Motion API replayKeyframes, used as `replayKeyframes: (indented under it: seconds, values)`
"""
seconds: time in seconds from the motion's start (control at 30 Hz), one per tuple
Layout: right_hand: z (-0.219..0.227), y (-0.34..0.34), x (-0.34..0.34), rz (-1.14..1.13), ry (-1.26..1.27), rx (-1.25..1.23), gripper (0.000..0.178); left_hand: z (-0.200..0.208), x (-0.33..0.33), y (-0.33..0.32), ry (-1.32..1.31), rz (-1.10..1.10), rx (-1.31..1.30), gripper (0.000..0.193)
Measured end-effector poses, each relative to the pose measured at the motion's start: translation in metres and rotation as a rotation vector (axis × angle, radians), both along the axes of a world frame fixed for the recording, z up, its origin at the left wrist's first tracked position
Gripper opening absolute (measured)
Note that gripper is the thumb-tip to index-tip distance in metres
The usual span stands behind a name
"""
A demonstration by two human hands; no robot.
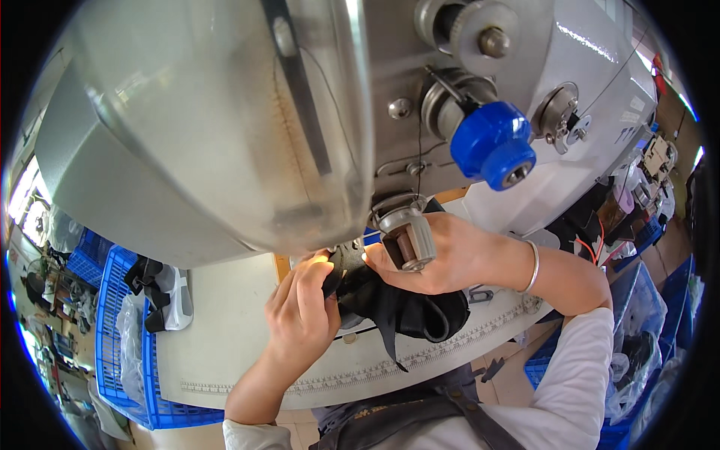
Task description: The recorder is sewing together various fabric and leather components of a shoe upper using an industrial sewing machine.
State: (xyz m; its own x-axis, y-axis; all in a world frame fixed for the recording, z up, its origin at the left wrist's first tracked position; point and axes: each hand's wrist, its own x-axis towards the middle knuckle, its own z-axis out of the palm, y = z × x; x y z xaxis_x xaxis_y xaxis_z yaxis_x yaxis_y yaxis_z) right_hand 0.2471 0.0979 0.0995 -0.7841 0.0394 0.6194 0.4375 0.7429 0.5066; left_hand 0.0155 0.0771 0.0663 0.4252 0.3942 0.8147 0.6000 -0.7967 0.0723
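"So, where is the black piece (405,311) sitting?"

"It's lying right under the head of the sewing machine (390,67), bunching into loose folds, with a narrow strap hanging out on the wearer's side of the machine."

"And what is the left hand (304,300) doing?"

"Its fingers are curling close together and pinching the piece's near-left edge, just below the machine's clear guard (225,150)."

"The right hand (442,251)?"

"It's reaching in from the machine's right, one fingertip touching the piece. A metal fitting (405,236) hanging from the machine is covering part of those fingers, so I can't tell whether they're pinching. A bracelet (533,266) is circling that wrist."

"What's surrounding them?"

"A pale table (232,315) is spreading beneath the machine, a ruler strip (352,375) curving along its near edge. Some black-and-white pieces (180,300) are resting left of the machine, beside a blue basket (180,415). A blue knob (491,142) is sticking out of the machine's front, above the right hand."
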Motion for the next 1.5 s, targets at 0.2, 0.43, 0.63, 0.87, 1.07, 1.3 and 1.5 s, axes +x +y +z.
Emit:
replayKeyframes:
  seconds: [0.2,0.43,0.63,0.87,1.07,1.3,1.5]
  values:
    - [0.000,-0.003,0.001,-0.018,-0.052,0.017,0.009,0.001,-0.003,0.001,-0.010,-0.007,0.007,0.032]
    - [0.001,-0.003,0.000,-0.012,-0.077,0.065,0.009,-0.002,0.000,-0.006,0.023,0.024,0.074,0.034]
    - [0.000,-0.002,0.002,0.001,-0.088,0.104,0.009,-0.003,0.001,-0.005,0.015,0.031,0.056,0.034]
    - [0.000,-0.013,-0.006,0.072,-0.133,0.074,0.015,0.005,-0.011,-0.019,-0.083,-0.042,-0.111,0.034]
    - [-0.032,-0.061,-0.034,0.181,-0.001,-0.017,0.016,-0.002,-0.053,-0.075,-0.137,-0.117,-0.116,0.029]
    - [-0.028,-0.089,-0.059,0.089,0.622,-0.679,0.063,0.005,-0.088,-0.102,-0.060,-0.081,0.052,0.026]
    - [-0.020,-0.093,-0.066,0.299,0.652,-1.655,0.049,0.010,-0.092,-0.106,-0.032,-0.182,0.052,0.019]
